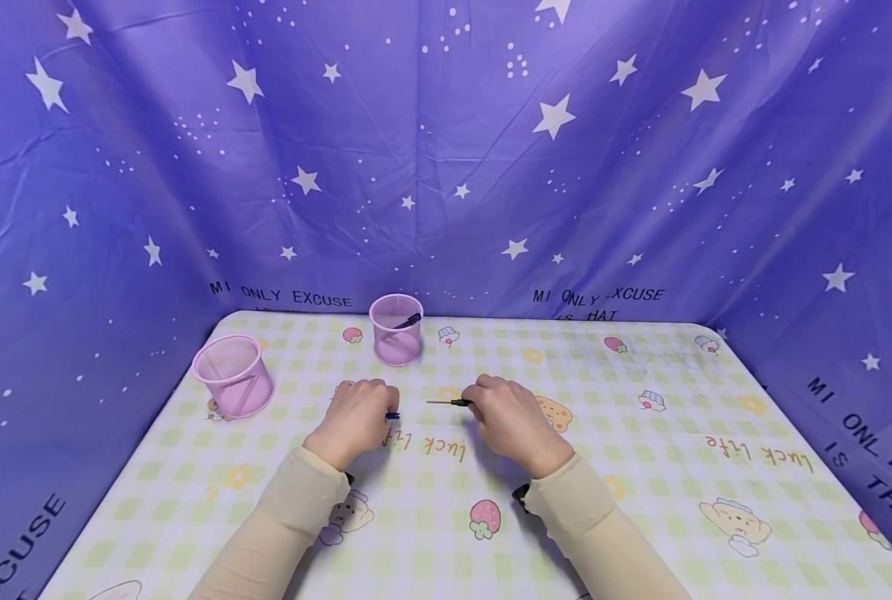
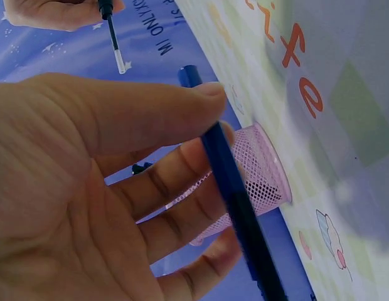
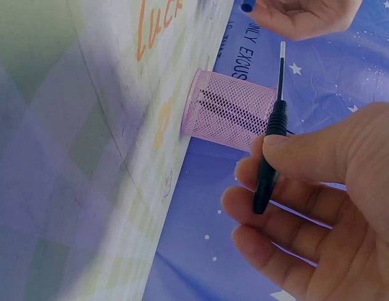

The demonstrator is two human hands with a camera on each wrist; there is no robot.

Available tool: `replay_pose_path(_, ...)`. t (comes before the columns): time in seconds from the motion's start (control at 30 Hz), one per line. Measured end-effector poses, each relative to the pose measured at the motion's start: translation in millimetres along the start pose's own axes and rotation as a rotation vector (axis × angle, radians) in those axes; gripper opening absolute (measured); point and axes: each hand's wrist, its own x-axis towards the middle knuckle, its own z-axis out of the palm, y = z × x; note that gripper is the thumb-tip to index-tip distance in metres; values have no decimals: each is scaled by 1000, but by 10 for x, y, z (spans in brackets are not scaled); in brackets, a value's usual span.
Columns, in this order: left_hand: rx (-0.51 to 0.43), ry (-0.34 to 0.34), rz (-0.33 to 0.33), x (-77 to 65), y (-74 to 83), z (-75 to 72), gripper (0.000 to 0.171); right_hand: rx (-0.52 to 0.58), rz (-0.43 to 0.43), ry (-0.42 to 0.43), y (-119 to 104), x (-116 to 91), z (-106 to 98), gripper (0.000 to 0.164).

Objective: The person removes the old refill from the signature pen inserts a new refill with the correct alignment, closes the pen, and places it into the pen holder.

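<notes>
My left hand (image 1: pixel 356 421) pinches a dark blue pen barrel (image 2: pixel 223 164) between thumb and fingers. In the head view only a short blue end of that barrel shows beyond the fist. Opposite it, my right hand (image 1: pixel 517 425) pinches the black ribbed grip section (image 3: pixel 274 132) of a pen. A thin ink refill (image 3: pixel 281 75), dark with a clear end, sticks out of this section toward the left hand. The two pen parts are apart, with a gap between the hands, both just above the table.
A pink mesh pen cup (image 1: pixel 397 348) holding a dark pen (image 1: pixel 408 321) stands at the table's back edge. Another pink mesh cup (image 1: pixel 254 400) is at the left. A checked cloth (image 1: pixel 663 450) covers the table, and a purple starry curtain (image 1: pixel 446 150) hangs behind and at both sides.
</notes>
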Motion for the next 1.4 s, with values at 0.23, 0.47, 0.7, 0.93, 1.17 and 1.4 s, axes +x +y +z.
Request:
replay_pose_path(0.23,-5,-76,-25,-19,-9,2,24,0,-1,2,-10,-1,-5,16)
replay_pose_path(0.47,-23,-140,-55,-10,-15,30,26,-14,-6,2,-7,3,0,16)
replay_pose_path(0.7,-48,-144,-60,-12,-36,66,26,-11,-11,10,-7,1,-6,16)
replay_pose_path(0.93,-66,-146,-51,-11,-53,87,24,-23,-9,-3,-8,4,-3,15)
replay_pose_path(1.17,-78,-161,-61,-9,-57,97,25,-22,-5,-6,-15,5,-11,15)
replay_pose_path(1.4,-75,-155,-45,-12,-63,117,26,-24,2,-12,-23,2,-19,15)
